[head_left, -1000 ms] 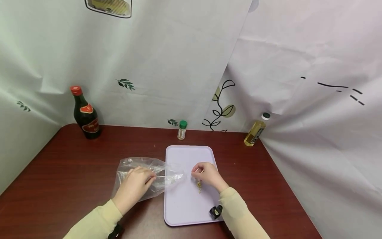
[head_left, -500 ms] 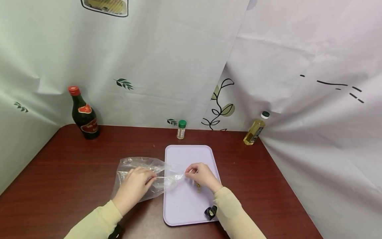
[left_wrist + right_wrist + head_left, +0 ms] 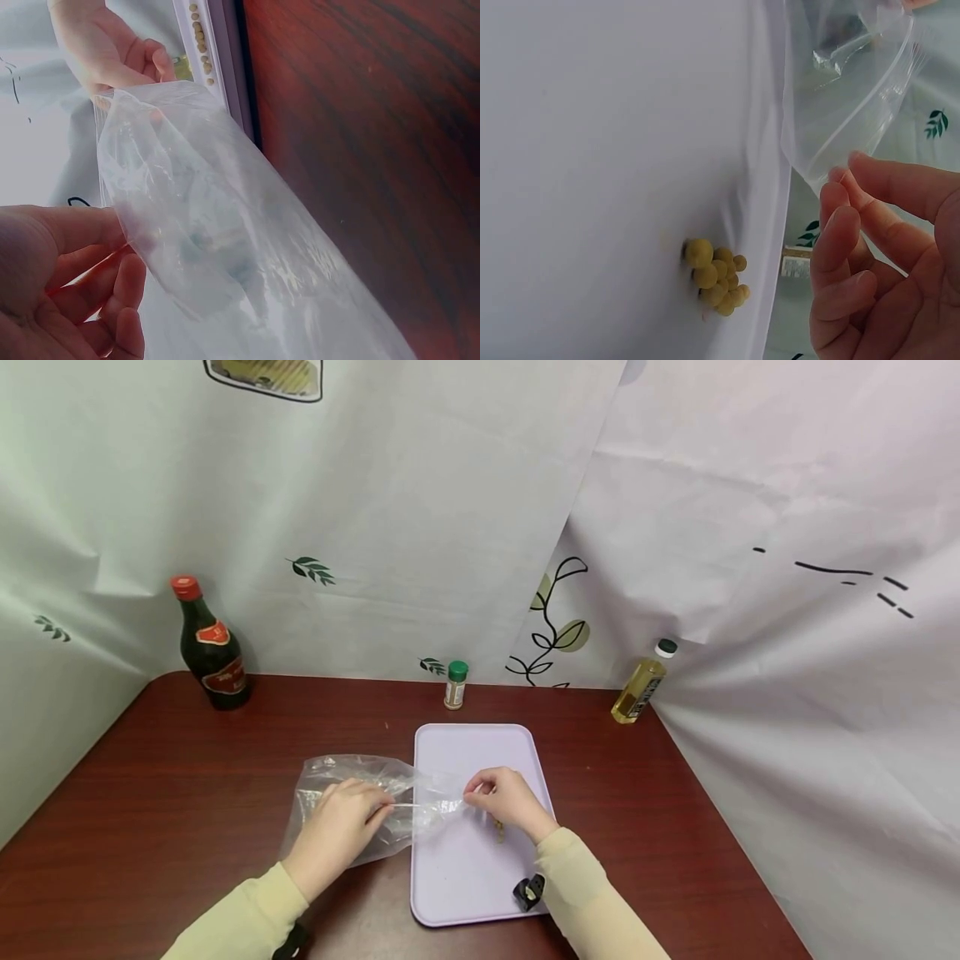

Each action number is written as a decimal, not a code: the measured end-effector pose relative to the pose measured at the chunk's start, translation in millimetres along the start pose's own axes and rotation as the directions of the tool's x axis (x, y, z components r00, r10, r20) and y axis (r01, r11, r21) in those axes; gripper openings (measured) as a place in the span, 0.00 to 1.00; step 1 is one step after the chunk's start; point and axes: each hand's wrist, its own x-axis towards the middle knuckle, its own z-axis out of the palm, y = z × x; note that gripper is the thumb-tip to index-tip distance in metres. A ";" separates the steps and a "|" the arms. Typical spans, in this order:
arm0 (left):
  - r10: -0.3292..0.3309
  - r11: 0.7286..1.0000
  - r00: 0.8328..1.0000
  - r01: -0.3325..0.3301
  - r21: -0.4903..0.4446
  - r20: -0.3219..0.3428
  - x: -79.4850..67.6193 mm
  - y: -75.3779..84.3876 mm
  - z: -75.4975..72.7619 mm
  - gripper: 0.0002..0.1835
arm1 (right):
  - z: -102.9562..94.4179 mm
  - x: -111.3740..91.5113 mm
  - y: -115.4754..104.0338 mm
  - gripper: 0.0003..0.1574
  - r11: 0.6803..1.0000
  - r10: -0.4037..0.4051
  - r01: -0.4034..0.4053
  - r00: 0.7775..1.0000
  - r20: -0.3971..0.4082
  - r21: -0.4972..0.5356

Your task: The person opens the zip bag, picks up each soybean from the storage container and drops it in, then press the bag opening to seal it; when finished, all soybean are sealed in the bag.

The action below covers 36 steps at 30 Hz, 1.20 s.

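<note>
A clear plastic zip bag lies across the left edge of the lilac tray. My left hand pinches its upper edge between thumb and fingers. Over the tray, my right hand pinches the bag's right-hand corner with thumb and fingertips, the other fingers curled loosely. The strip along the bag's mouth stretches between both hands. Below the right hand, a small heap of yellowish-green beads or berries sits on the tray, partly hidden by that hand in the head view.
A dark bottle with a red cap stands at the back left. Behind the tray is a green-capped jar, and a bottle of yellow liquid stands at the back right. A black strap-like item shows by the right sleeve.
My right hand has moved left over the tray, to the bag's corner, and now pinches it. My left hand keeps its hold on the bag.
</note>
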 end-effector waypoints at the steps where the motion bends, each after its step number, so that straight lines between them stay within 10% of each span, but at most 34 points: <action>1: 0.000 1.000 1.000 0.000 -0.002 0.000 -0.2 -0.4 0.0 0.06 | -0.4 -0.1 -0.1 0.02 1.000 0.003 -0.003 1.000 -0.003 -0.002; 36: -0.025 1.000 1.000 0.025 -0.016 -0.008 -3.0 -9.3 -1.9 0.06 | -15.6 5.4 38.7 0.03 0.980 0.157 -0.169 0.982 -0.107 -0.109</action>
